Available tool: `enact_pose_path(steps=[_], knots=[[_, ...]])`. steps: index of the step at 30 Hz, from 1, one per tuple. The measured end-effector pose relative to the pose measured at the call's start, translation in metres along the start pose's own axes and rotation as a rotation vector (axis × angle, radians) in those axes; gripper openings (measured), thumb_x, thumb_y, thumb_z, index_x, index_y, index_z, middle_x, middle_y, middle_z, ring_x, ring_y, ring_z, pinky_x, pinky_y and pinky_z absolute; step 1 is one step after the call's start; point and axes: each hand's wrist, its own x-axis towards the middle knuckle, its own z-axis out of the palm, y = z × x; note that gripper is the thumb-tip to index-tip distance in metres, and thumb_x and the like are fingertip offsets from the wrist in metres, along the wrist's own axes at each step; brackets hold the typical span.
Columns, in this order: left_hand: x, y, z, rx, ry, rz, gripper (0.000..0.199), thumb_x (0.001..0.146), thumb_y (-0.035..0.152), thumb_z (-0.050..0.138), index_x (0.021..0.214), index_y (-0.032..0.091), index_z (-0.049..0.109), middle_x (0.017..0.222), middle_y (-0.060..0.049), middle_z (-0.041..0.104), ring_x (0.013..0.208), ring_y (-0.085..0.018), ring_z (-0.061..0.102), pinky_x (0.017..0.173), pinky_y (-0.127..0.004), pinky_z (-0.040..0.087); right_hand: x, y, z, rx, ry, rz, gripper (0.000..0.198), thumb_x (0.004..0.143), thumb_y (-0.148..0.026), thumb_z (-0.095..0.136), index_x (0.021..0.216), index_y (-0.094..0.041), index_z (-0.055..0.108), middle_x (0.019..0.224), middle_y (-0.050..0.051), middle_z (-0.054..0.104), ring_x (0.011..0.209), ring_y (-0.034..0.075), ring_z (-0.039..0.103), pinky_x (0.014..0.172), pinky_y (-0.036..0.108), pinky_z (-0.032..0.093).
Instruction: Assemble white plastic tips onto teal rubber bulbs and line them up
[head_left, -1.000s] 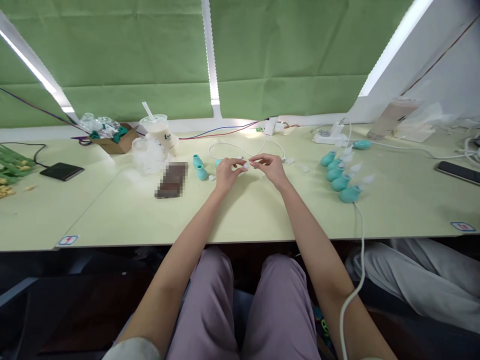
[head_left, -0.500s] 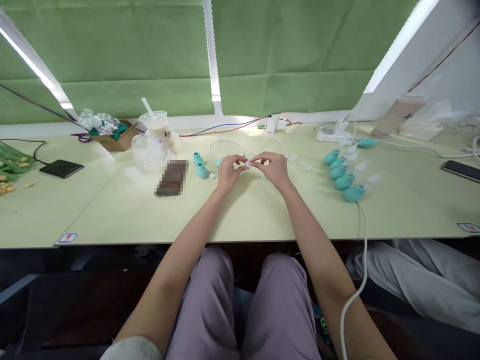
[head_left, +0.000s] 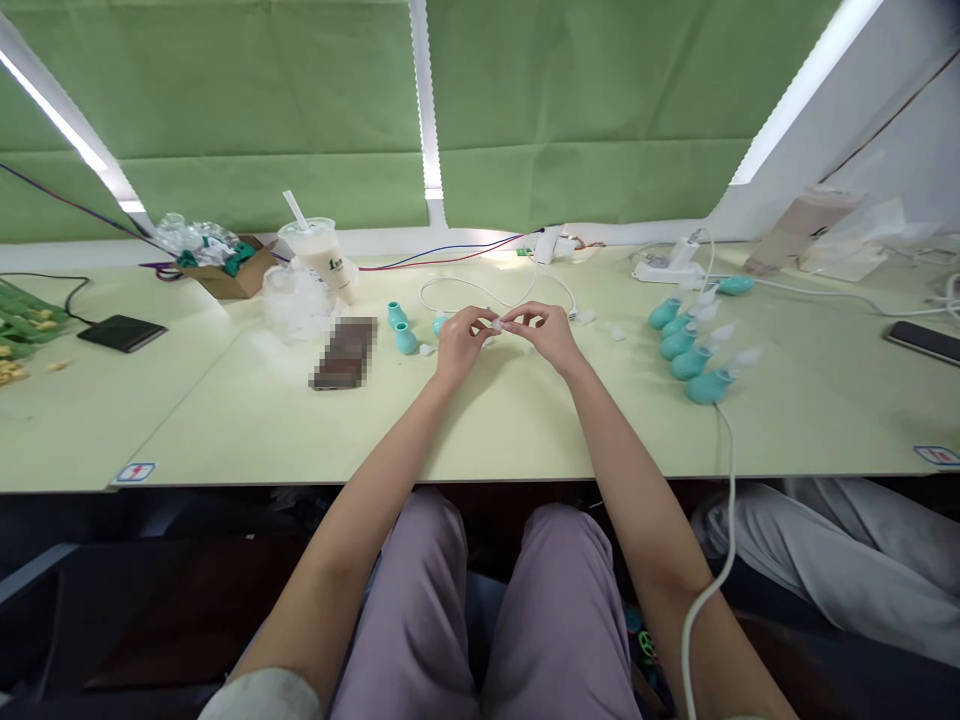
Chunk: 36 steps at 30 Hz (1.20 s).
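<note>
My left hand (head_left: 459, 343) and my right hand (head_left: 546, 334) meet above the pale green table (head_left: 480, 420), fingertips pinched together on a small clear plastic piece (head_left: 496, 324). A teal bulb (head_left: 439, 324) peeks out just behind my left hand. Two more teal bulbs (head_left: 400, 330) stand upright to the left of it. A row of several teal bulbs with clear tips (head_left: 690, 345) lies to the right of my right hand. Small clear caps (head_left: 611, 330) lie loose between that row and my right hand.
A milk tea cup with a straw (head_left: 321, 256), a clear plastic bag (head_left: 294, 300), a cardboard box (head_left: 225, 272) and a dark blurred item (head_left: 345, 352) sit left. Phones lie at far left (head_left: 121, 332) and far right (head_left: 924, 342). White cables (head_left: 495, 294) loop behind; another person's legs (head_left: 847, 560) are at right.
Both hands stay pinched on the small clear piece, with only slight finger shifts. The view has drifted a little.
</note>
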Motion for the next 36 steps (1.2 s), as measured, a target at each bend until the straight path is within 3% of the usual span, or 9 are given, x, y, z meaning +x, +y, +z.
enact_pose_path(steps=[6,11,24,36], knots=[[-0.003,-0.001,0.002,0.057,0.000,0.130,0.009,0.081,0.014,0.061,0.086,0.019,0.066,0.083,-0.001,0.069,0.065,-0.009,0.062,0.060,-0.021,0.046,0.001,0.005,-0.002,0.315,-0.095,0.196,0.037,0.060,-0.041,0.080,0.091,-0.023,0.072,0.102,0.003,0.071,0.091,0.017,0.063,0.088,0.033,0.046],[-0.006,-0.002,0.003,0.154,-0.021,0.258,0.015,0.085,0.012,0.056,0.091,0.018,0.068,0.088,-0.005,0.070,0.072,-0.011,0.063,0.062,-0.021,0.047,-0.004,0.001,-0.007,0.497,-0.257,0.309,0.038,0.057,-0.039,0.083,0.090,-0.021,0.075,0.095,0.004,0.074,0.100,0.022,0.065,0.098,0.039,0.045],[-0.006,-0.004,0.005,0.164,0.070,0.374,0.015,0.087,0.014,0.055,0.090,0.017,0.069,0.086,-0.005,0.072,0.082,-0.013,0.066,0.068,-0.022,0.050,-0.003,0.010,-0.002,0.586,-0.176,0.383,0.040,0.046,-0.038,0.088,0.082,-0.024,0.076,0.090,0.002,0.075,0.104,0.024,0.064,0.105,0.042,0.042],[-0.005,-0.008,0.004,0.164,0.032,0.339,0.021,0.091,0.019,0.048,0.092,0.018,0.068,0.086,-0.006,0.070,0.083,-0.013,0.065,0.071,-0.023,0.050,-0.004,0.014,0.002,0.627,-0.164,0.393,0.040,0.047,-0.038,0.088,0.082,-0.023,0.076,0.090,0.002,0.075,0.103,0.023,0.064,0.106,0.042,0.041]])
